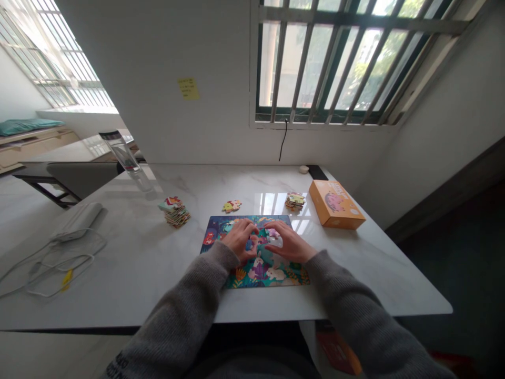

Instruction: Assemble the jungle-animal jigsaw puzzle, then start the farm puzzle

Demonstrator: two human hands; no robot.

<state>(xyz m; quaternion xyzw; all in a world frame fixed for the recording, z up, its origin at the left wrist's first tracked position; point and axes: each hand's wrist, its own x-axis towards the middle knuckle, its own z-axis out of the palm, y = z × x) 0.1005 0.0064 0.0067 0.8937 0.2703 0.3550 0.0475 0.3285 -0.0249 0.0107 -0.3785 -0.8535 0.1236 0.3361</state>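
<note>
A colourful puzzle picture (258,271) with rabbits and plants lies flat near the table's front edge. Over its left-centre part is my left hand (241,239), fingers curved and apart from the thumb, with nothing visible between them. My right hand (287,242) rests over the right-centre part, its thumb and fingers spread apart. A pale gap shows in the picture beside my right fingers. Behind the puzzle lie a few loose pieces (231,206). One stack of pieces (174,212) stands at the left, another stack (295,201) at the back right.
An orange box (336,204) sits at the right, with a dark flat object (316,172) behind it. A clear bottle (121,152) stands at the back left. A white device (81,221) and cables (59,268) lie on the left of the white table (138,284).
</note>
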